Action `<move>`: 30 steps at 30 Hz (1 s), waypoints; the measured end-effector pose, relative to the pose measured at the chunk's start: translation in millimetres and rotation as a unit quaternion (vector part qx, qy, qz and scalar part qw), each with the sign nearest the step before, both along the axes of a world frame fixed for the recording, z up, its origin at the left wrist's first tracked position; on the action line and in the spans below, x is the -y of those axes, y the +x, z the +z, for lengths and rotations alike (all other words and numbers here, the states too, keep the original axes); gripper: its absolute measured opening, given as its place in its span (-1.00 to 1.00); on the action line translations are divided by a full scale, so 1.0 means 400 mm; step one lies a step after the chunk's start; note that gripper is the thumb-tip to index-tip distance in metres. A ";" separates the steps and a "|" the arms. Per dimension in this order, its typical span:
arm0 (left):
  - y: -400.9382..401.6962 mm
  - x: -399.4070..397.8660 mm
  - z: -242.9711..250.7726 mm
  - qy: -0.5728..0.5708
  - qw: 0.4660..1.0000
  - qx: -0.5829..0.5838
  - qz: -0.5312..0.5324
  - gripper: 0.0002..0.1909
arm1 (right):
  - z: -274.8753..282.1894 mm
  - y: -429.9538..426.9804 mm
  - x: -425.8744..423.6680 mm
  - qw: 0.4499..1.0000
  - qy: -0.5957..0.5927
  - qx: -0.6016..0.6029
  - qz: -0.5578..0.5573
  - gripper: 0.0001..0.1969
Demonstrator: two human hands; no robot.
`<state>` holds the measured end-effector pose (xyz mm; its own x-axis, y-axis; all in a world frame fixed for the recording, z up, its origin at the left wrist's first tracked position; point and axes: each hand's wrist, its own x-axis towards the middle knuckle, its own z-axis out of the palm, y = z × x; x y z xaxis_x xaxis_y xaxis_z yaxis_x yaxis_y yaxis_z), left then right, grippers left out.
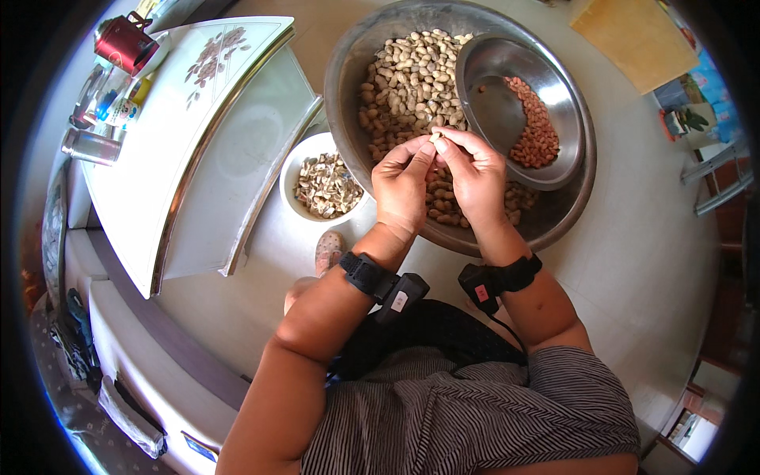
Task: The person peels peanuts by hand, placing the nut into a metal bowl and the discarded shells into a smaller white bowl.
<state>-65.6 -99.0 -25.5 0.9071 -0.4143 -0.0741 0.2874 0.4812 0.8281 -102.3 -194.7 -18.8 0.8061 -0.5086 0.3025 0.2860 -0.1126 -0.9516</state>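
Note:
My left hand [404, 178] and my right hand [476, 173] meet over a large metal basin, their fingertips pinching one peanut pod [435, 137] between them. Whether the shell is split cannot be made out. Below and beyond the hands, many unshelled peanuts [415, 77] fill much of the large basin [344, 83]. A smaller steel bowl [484, 116] rests inside that basin at the right, tilted. Reddish shelled peanut kernels [534, 127] are heaped along its right side. To the left of the basin, a white bucket [289, 189] holds broken peanut shells [328, 187].
A glass-topped table [178, 119] with a lower shelf [237, 136] stands at left, bearing a red kettle [122, 44] and a metal cup [91, 146]. A pale sofa [136, 356] lies lower left. A cardboard-coloured panel [632, 41] and a metal-framed stand [721, 178] are at right.

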 end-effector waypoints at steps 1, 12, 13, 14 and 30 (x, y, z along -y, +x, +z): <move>-0.003 0.002 -0.001 -0.027 0.998 -0.060 0.015 -0.82 | -0.005 0.002 -0.004 1.000 -0.014 0.002 -0.017 -0.84; 0.018 -0.007 -0.021 -0.051 0.988 -0.147 -0.004 -0.80 | -0.026 0.011 -0.029 0.998 -0.046 -0.024 -0.039 -0.83; 0.019 -0.009 -0.016 -0.050 0.986 -0.157 -0.012 -0.80 | -0.026 0.010 -0.030 0.998 -0.053 -0.019 -0.040 -0.83; 0.019 -0.011 -0.012 -0.050 0.985 -0.166 -0.019 -0.80 | -0.025 0.010 -0.031 0.997 -0.060 -0.015 -0.042 -0.83; 0.070 -0.040 -0.002 -0.101 0.952 -0.272 -0.097 -0.77 | 0.036 -0.002 0.017 0.916 -0.393 0.076 0.016 -0.83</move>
<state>-37.8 -82.8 -26.2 0.6619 -0.6264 -0.4117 0.7473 0.5091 0.4270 -103.1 -201.5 -4.4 0.7349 -0.0633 0.6752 0.4231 -0.7353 -0.5294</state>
